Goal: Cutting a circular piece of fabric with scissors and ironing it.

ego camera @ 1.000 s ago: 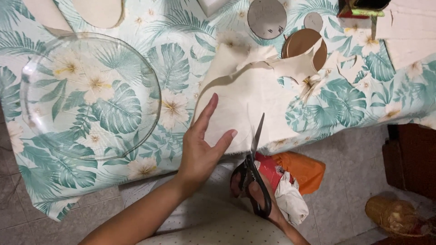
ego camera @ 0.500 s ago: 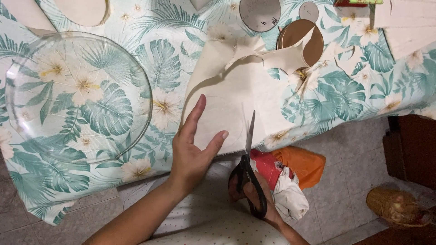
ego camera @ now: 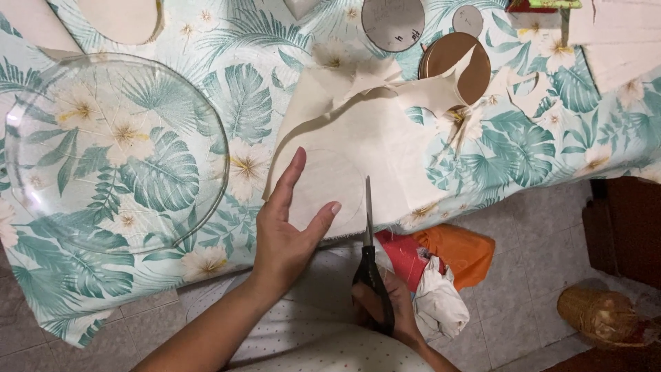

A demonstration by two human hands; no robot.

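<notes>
Head view, looking down on a table edge draped with a leaf-and-flower patterned tablecloth (ego camera: 248, 103). At the centre of the frame a sheet of cream fabric (ego camera: 358, 138) is spread over the cloth, its lower edge hanging at the table's rim and its upper part crumpled toward the top centre. The left hand (ego camera: 289, 231) is laid flat on the lower left part of the fabric, fingers extended and close together, thumb spread to the right; nothing is gripped. The right hand (ego camera: 385, 303), low in the frame, is closed through the black handles of a pair of scissors (ego camera: 370, 255), whose blades are seen pointing straight up the frame, nearly shut, with the tip lying on the fabric just right of the left thumb. A clear glass plate (ego camera: 113, 148) is seen at the left on the tablecloth, well apart from the hands. Round discs, one grey (ego camera: 393, 22) and one brown (ego camera: 454, 67), lie at the top centre, the brown one partly covered by fabric. Orange and red bags (ego camera: 441, 251) are seen on the tiled floor at the lower right.
</notes>
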